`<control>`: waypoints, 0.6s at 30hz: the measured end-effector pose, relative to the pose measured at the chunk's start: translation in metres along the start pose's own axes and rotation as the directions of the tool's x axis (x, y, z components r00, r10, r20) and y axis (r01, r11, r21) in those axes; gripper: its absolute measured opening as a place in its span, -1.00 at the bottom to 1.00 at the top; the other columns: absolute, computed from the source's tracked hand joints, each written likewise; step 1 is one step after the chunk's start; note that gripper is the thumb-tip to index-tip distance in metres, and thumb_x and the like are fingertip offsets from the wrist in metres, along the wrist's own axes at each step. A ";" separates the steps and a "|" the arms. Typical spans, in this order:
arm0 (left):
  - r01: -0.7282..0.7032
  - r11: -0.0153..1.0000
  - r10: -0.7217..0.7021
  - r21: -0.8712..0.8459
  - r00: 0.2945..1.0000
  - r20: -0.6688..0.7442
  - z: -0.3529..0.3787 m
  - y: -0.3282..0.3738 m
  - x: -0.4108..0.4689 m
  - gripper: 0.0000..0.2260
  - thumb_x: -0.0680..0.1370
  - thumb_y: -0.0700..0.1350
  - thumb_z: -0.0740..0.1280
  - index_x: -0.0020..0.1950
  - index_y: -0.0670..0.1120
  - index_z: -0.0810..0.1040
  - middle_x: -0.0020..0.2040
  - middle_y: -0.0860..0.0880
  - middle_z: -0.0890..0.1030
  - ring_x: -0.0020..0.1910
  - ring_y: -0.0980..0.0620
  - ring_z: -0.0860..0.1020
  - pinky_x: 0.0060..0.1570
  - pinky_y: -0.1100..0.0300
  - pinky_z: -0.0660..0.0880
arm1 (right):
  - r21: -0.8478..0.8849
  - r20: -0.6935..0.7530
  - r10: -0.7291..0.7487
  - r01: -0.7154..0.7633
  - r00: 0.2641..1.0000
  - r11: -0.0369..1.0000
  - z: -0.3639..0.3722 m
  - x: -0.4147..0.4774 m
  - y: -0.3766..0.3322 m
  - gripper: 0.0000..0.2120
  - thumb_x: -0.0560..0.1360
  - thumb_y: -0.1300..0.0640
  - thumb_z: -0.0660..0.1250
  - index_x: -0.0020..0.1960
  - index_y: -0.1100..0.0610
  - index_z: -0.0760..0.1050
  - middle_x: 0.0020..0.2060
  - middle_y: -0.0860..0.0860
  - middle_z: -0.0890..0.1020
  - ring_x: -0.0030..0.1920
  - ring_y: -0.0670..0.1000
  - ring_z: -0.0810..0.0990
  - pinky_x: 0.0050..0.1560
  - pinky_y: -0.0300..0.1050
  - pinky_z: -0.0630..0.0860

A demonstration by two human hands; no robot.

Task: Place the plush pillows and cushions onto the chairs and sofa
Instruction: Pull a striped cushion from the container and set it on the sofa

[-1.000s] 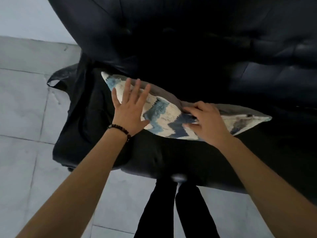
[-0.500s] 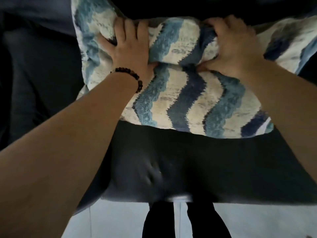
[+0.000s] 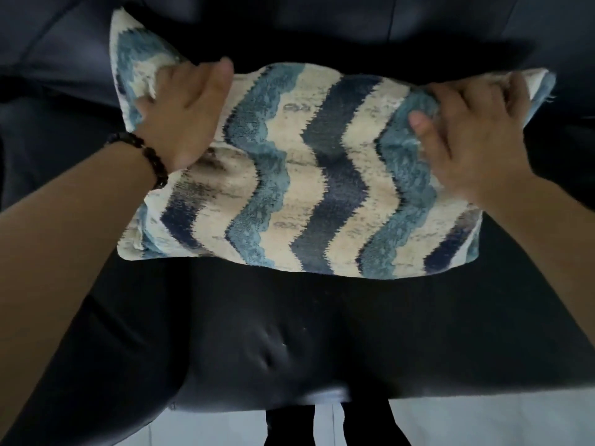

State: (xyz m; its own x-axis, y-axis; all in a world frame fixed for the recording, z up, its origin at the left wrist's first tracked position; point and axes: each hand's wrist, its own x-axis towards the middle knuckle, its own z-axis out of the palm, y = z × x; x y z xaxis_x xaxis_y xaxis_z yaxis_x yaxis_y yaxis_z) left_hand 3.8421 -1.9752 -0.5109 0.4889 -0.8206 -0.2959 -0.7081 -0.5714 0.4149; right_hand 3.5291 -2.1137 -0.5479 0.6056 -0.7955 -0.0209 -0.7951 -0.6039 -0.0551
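Observation:
A plush pillow (image 3: 322, 175) with cream, light blue and navy zigzag stripes leans against the backrest of a black leather sofa (image 3: 289, 333). Its lower edge rests on the seat. My left hand (image 3: 183, 114), with a dark bead bracelet at the wrist, grips the pillow's upper left part, fingers curled into the fabric. My right hand (image 3: 470, 130) clutches the upper right corner, thumb pressed into the front face. The pillow's top edge sags between my hands.
The sofa's dark backrest (image 3: 354, 24) fills the top of the view. Below the seat's front edge lies pale tiled floor (image 3: 483, 423). My dark trouser legs (image 3: 335, 426) stand against the seat's front.
The pillow went from lying nearly flat on the seat to standing against the backrest. My hands have spread apart along its top, the right one sliding to the right corner. The camera came much closer.

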 end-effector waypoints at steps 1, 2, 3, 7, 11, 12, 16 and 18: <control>-0.053 0.992 0.055 0.117 0.998 -0.016 -0.004 0.000 -0.003 -0.54 0.70 0.17 0.01 0.49 -0.03 0.36 0.42 -0.19 0.39 0.50 -0.17 0.21 0.48 -0.27 0.04 | -0.018 0.017 -0.028 0.029 0.999 0.999 -0.005 -0.001 0.000 -0.31 0.66 -0.30 -0.03 0.43 0.23 0.43 0.23 0.33 0.48 0.30 0.34 0.44 0.52 0.41 0.06; -0.084 0.966 0.092 0.244 0.996 -0.022 -0.007 0.001 -0.007 -0.56 0.70 0.14 0.06 0.49 -0.05 0.38 0.37 -0.22 0.43 0.46 -0.21 0.25 0.43 -0.33 0.06 | -0.022 0.038 -0.040 0.041 0.998 0.999 -0.012 0.000 -0.002 -0.35 0.64 -0.28 0.06 0.37 0.25 0.46 0.17 0.34 0.48 0.24 0.35 0.44 0.48 0.39 0.09; -0.109 0.929 0.132 0.355 0.991 -0.039 -0.012 0.004 -0.011 -0.58 0.69 0.13 0.11 0.45 -0.07 0.42 0.31 -0.24 0.47 0.42 -0.25 0.29 0.40 -0.38 0.07 | -0.014 0.052 -0.038 0.039 0.998 0.999 -0.021 0.001 -0.004 -0.40 0.62 -0.26 0.13 0.31 0.25 0.48 0.12 0.32 0.49 0.19 0.34 0.45 0.45 0.35 0.12; -0.249 0.874 0.373 0.418 0.895 -0.246 -0.043 0.018 -0.033 -0.67 0.62 0.06 0.28 0.20 -0.17 0.57 0.06 -0.27 0.55 0.19 -0.33 0.43 0.29 -0.22 0.21 | 0.093 -0.100 -0.012 0.021 0.995 0.995 -0.058 -0.011 -0.018 -0.61 0.62 -0.14 0.31 0.15 0.21 0.48 0.03 0.22 0.54 0.09 0.26 0.48 0.28 0.14 0.19; -0.290 0.909 0.406 0.299 0.776 -0.483 -0.074 0.021 -0.073 -0.73 0.60 0.03 0.32 0.07 -0.19 0.56 -0.07 -0.19 0.57 0.01 -0.24 0.45 0.07 -0.03 0.23 | 0.112 -0.361 -0.033 0.079 0.932 0.991 -0.091 -0.034 -0.026 -0.68 0.66 -0.07 0.31 0.16 0.20 0.53 -0.03 0.22 0.54 0.01 0.25 0.49 0.18 0.08 0.20; -0.276 0.915 0.393 0.293 0.773 -0.498 -0.078 0.023 -0.077 -0.73 0.60 0.04 0.34 0.06 -0.18 0.57 -0.07 -0.18 0.57 0.01 -0.25 0.45 0.07 -0.02 0.23 | 0.100 -0.399 -0.041 0.088 0.916 0.991 -0.097 -0.035 -0.026 -0.69 0.67 -0.06 0.31 0.19 0.18 0.54 -0.02 0.24 0.55 0.03 0.24 0.48 0.19 0.08 0.20; -0.089 0.953 0.214 0.288 0.872 -0.440 -0.079 0.017 -0.051 -0.55 0.53 0.27 0.32 0.20 -0.06 0.58 0.14 -0.20 0.50 0.25 -0.26 0.40 0.29 -0.09 0.18 | 0.078 -0.321 -0.001 0.027 0.947 0.997 -0.094 -0.002 -0.033 -0.69 0.64 0.06 0.29 0.37 0.01 0.50 0.22 0.24 0.51 0.27 0.23 0.42 0.40 0.17 0.18; -0.011 0.980 0.078 0.199 0.940 -0.332 -0.068 0.012 -0.039 -0.41 0.51 0.35 0.30 0.37 -0.02 0.50 0.34 -0.19 0.42 0.41 -0.23 0.31 0.39 -0.17 0.14 | 0.153 -0.056 0.104 -0.094 0.993 0.984 -0.082 0.014 -0.040 -0.47 0.57 0.04 0.37 0.51 -0.05 0.33 0.44 0.24 0.33 0.46 0.29 0.27 0.49 0.25 0.10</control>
State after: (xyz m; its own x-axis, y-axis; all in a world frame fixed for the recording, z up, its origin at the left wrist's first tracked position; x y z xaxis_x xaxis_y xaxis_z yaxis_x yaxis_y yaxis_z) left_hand 3.8488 -1.9505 -0.4354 0.5733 -0.8183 0.0400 -0.8009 -0.5494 0.2382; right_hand 3.5666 -2.1050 -0.4642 0.5171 -0.8554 0.0291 -0.8346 -0.5115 -0.2047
